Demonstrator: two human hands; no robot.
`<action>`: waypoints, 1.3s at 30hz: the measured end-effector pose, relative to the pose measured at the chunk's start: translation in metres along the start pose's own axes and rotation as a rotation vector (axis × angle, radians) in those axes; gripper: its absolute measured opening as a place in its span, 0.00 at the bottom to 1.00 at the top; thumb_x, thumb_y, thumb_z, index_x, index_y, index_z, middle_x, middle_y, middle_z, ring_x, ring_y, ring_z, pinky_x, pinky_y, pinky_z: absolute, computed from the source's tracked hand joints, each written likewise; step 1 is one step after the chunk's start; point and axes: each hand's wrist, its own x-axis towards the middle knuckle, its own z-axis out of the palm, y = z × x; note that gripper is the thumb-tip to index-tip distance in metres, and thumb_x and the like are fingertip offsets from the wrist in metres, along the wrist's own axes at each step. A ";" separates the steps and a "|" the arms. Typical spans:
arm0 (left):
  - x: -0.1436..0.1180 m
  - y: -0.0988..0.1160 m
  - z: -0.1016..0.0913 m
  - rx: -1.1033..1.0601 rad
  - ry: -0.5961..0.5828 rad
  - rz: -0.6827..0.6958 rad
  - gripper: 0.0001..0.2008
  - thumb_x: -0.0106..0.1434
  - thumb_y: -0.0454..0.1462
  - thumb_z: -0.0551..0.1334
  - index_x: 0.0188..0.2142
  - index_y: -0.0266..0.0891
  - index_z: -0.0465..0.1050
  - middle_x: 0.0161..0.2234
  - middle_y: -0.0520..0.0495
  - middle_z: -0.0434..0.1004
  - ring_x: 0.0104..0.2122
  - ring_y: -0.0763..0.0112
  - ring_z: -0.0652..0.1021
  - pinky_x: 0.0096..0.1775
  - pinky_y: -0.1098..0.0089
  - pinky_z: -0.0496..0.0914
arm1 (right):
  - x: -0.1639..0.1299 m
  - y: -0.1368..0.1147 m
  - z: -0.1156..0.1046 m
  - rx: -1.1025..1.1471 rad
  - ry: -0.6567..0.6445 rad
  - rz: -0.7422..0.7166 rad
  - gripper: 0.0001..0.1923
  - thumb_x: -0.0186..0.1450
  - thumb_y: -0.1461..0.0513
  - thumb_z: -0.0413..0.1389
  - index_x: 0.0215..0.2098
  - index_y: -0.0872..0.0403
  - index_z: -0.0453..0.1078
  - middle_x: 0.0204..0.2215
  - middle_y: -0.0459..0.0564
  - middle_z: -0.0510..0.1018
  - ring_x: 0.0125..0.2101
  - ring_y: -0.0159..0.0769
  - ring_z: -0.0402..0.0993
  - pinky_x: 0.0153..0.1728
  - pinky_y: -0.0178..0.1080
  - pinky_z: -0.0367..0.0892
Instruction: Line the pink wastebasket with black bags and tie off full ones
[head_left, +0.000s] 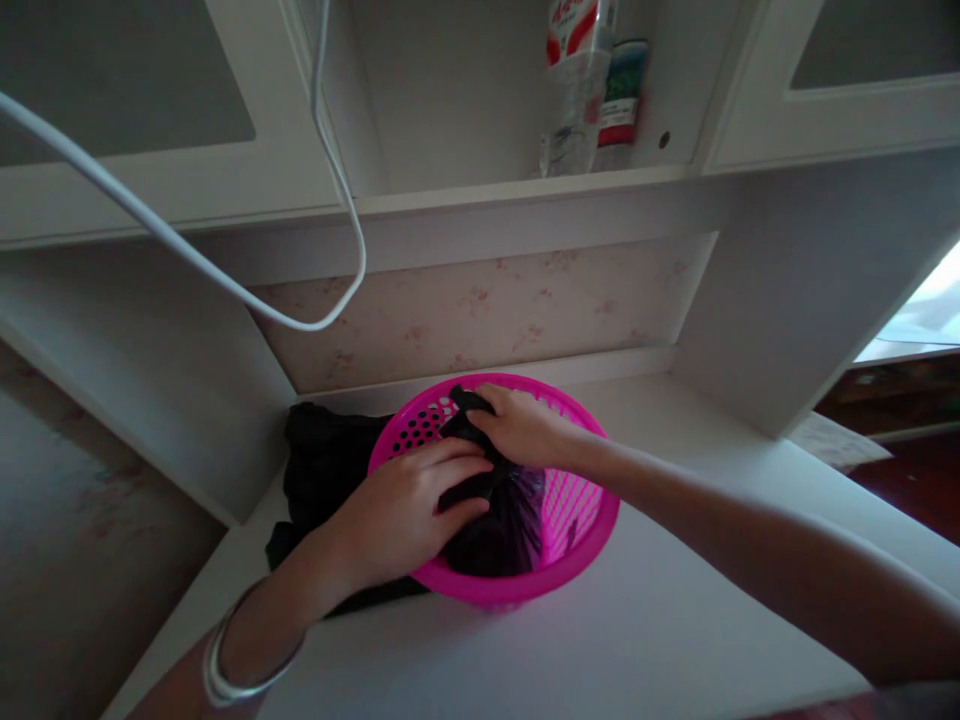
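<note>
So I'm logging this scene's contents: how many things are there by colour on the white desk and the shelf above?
Pink: 1, basket
Black: 2, cloth bundle in basket, garment beside it
Shelf: 2, clear bottle, packet
Total: 5

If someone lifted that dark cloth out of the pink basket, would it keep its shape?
Probably not. The dark cloth bunches and creases under the left hand and right hand, so it looks floppy and would likely sag. It seems light for its bulk, and the pink basket sits level beneath it.
</note>
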 end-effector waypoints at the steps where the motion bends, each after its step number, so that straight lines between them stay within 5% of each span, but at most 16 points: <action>1: 0.009 -0.004 0.002 -0.009 -0.078 -0.002 0.19 0.70 0.41 0.67 0.59 0.46 0.76 0.60 0.46 0.79 0.60 0.59 0.78 0.64 0.57 0.70 | 0.003 0.002 0.000 0.006 -0.024 0.002 0.09 0.72 0.61 0.51 0.42 0.55 0.73 0.42 0.56 0.84 0.38 0.41 0.77 0.33 0.37 0.61; 8: 0.044 -0.031 0.003 0.094 -0.248 -0.007 0.24 0.65 0.36 0.72 0.60 0.43 0.75 0.59 0.43 0.80 0.59 0.56 0.78 0.62 0.55 0.70 | 0.015 0.014 -0.004 0.185 -0.148 0.017 0.10 0.74 0.58 0.50 0.44 0.53 0.72 0.28 0.46 0.80 0.22 0.31 0.71 0.21 0.33 0.63; 13: 0.058 -0.038 0.011 0.278 -0.290 0.023 0.18 0.66 0.37 0.70 0.55 0.42 0.76 0.51 0.43 0.85 0.48 0.54 0.84 0.47 0.59 0.77 | 0.021 0.024 0.000 0.280 -0.150 -0.024 0.11 0.75 0.56 0.49 0.45 0.54 0.70 0.25 0.44 0.76 0.21 0.30 0.70 0.20 0.32 0.65; 18: 0.066 -0.042 0.005 0.290 -0.298 0.082 0.09 0.70 0.31 0.62 0.42 0.43 0.82 0.45 0.47 0.86 0.44 0.60 0.84 0.47 0.62 0.76 | 0.013 0.029 -0.004 0.265 -0.059 -0.046 0.18 0.71 0.56 0.57 0.56 0.55 0.66 0.43 0.54 0.82 0.30 0.34 0.78 0.29 0.37 0.72; 22: 0.067 -0.045 0.000 0.284 -0.279 0.088 0.10 0.71 0.33 0.61 0.43 0.42 0.83 0.45 0.45 0.85 0.44 0.59 0.84 0.44 0.63 0.76 | -0.006 0.031 -0.012 -0.001 0.136 -0.074 0.35 0.59 0.57 0.69 0.61 0.55 0.64 0.58 0.61 0.75 0.53 0.47 0.77 0.48 0.43 0.73; 29: 0.067 -0.047 -0.001 0.266 -0.208 0.078 0.09 0.71 0.33 0.60 0.42 0.42 0.81 0.42 0.47 0.85 0.43 0.60 0.83 0.43 0.63 0.74 | -0.015 0.027 -0.005 -0.500 -0.173 -0.218 0.08 0.68 0.59 0.60 0.41 0.53 0.80 0.45 0.56 0.85 0.46 0.51 0.82 0.40 0.42 0.70; 39: 0.052 -0.081 -0.023 0.344 -0.150 0.007 0.13 0.71 0.34 0.56 0.39 0.42 0.80 0.40 0.47 0.84 0.40 0.63 0.82 0.40 0.66 0.72 | -0.011 0.038 -0.034 -0.747 -0.282 -0.184 0.11 0.68 0.64 0.58 0.31 0.53 0.82 0.35 0.58 0.87 0.40 0.51 0.85 0.38 0.43 0.69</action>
